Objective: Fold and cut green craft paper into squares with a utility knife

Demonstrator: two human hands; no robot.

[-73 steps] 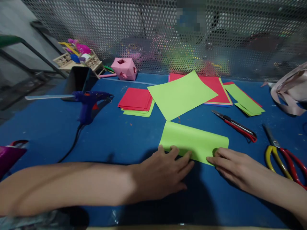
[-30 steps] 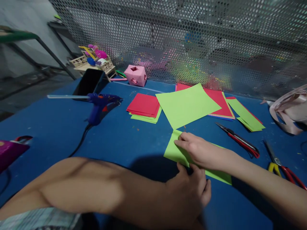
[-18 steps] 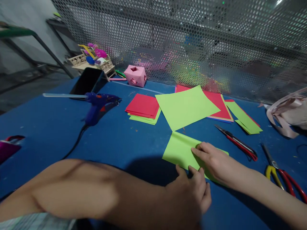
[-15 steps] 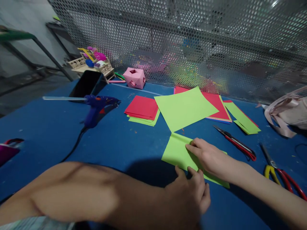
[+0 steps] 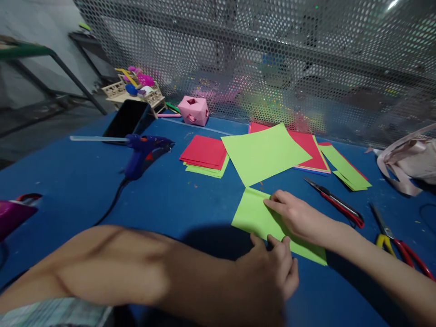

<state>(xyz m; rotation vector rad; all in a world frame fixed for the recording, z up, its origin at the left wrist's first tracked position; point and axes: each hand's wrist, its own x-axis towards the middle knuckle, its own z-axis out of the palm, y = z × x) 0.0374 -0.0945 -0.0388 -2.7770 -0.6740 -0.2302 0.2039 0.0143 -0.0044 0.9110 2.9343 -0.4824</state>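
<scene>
A folded light-green paper [image 5: 254, 213] lies flat on the blue table [image 5: 177, 204] in front of me. My right hand [image 5: 298, 218] rests on top of it with fingers stretched out and pressed flat along the fold. My left hand [image 5: 269, 277] sits at the paper's near edge, fingers curled and fingertips pinning that edge down. A larger green sheet [image 5: 264, 152] lies just beyond the folded one.
A blue glue gun [image 5: 143, 150] with its cord lies left. Red and green square stacks [image 5: 204, 154], red sheets [image 5: 309, 143], green strips [image 5: 345, 165], a utility knife [image 5: 335, 202], scissors [image 5: 398, 240], a pink paper cube [image 5: 194, 110], a phone [image 5: 126, 118] and mesh wall [image 5: 259, 59] surround.
The paper went from loosely curled over to pressed flat. My right hand moved onto it and slid back and forth along the fold; my left hand drew back to the near edge.
</scene>
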